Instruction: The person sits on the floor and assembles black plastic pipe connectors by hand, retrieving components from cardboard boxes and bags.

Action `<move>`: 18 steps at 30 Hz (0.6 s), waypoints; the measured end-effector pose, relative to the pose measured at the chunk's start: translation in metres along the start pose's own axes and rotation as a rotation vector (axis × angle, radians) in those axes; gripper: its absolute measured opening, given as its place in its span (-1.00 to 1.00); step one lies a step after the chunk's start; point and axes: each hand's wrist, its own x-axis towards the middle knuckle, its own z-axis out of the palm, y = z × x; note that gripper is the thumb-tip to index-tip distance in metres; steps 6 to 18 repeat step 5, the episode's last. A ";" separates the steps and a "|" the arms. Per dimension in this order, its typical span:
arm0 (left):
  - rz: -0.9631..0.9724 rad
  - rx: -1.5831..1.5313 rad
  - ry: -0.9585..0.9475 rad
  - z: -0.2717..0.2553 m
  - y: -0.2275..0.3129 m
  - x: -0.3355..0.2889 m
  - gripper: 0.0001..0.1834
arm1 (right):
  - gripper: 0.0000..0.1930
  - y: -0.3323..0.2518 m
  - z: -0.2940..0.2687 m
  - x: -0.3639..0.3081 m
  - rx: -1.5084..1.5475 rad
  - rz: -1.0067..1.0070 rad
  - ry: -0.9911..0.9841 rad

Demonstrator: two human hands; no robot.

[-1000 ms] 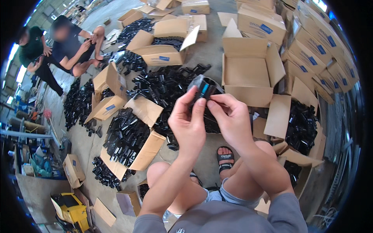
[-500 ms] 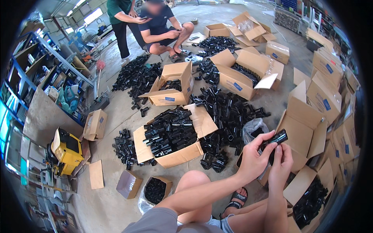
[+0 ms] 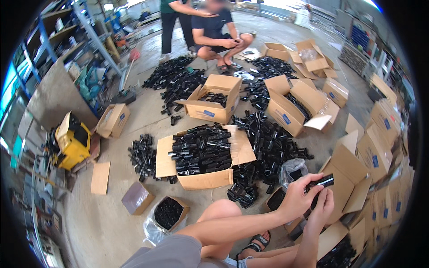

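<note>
My left hand (image 3: 296,196) grips a glossy black tubular fitting (image 3: 326,180) between thumb and fingers, at the right of the head view. Below it, my right hand (image 3: 325,204) is closed against the same fitting, its fingers partly hiding the lower part. Beneath my hands sits a small box (image 3: 276,198) of black parts. A clear plastic bag (image 3: 292,169) with dark pieces lies just behind my left hand. To the left stands an open carton (image 3: 205,181) heaped with similar black fittings.
Piles of black fittings (image 3: 268,143) spread over the floor. Open cartons (image 3: 208,111) stand farther back, and stacked cartons (image 3: 380,152) line the right side. A small box (image 3: 169,213) of black parts sits near my knee. Two people are at the back, one squatting (image 3: 219,40).
The view has turned, so the surroundings appear shifted. Both hands sit slightly lower in the picture, still on the fitting, which now lies closer to level.
</note>
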 end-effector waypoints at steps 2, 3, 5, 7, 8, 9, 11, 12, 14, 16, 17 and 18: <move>-0.140 -0.034 -0.035 -0.002 0.013 -0.001 -0.62 | -0.70 -0.006 0.005 -0.001 0.029 -0.007 0.018; -0.243 -0.057 -0.041 -0.006 0.025 -0.002 -0.62 | -0.68 -0.009 0.008 -0.005 0.066 -0.003 0.062; 0.013 0.051 -0.007 -0.005 0.005 0.000 -0.61 | -0.69 -0.010 0.013 -0.007 0.071 -0.003 0.084; 0.013 0.051 -0.007 -0.005 0.005 0.000 -0.61 | -0.69 -0.010 0.013 -0.007 0.071 -0.003 0.084; 0.013 0.051 -0.007 -0.005 0.005 0.000 -0.61 | -0.69 -0.010 0.013 -0.007 0.071 -0.003 0.084; 0.013 0.051 -0.007 -0.005 0.005 0.000 -0.61 | -0.69 -0.010 0.013 -0.007 0.071 -0.003 0.084; 0.013 0.051 -0.007 -0.005 0.005 0.000 -0.61 | -0.69 -0.010 0.013 -0.007 0.071 -0.003 0.084; 0.013 0.051 -0.007 -0.005 0.005 0.000 -0.61 | -0.69 -0.010 0.013 -0.007 0.071 -0.003 0.084; 0.013 0.051 -0.007 -0.005 0.005 0.000 -0.61 | -0.69 -0.010 0.013 -0.007 0.071 -0.003 0.084; 0.013 0.051 -0.007 -0.005 0.005 0.000 -0.61 | -0.69 -0.010 0.013 -0.007 0.071 -0.003 0.084; 0.013 0.051 -0.007 -0.005 0.005 0.000 -0.61 | -0.69 -0.010 0.013 -0.007 0.071 -0.003 0.084; 0.013 0.051 -0.007 -0.005 0.005 0.000 -0.61 | -0.69 -0.010 0.013 -0.007 0.071 -0.003 0.084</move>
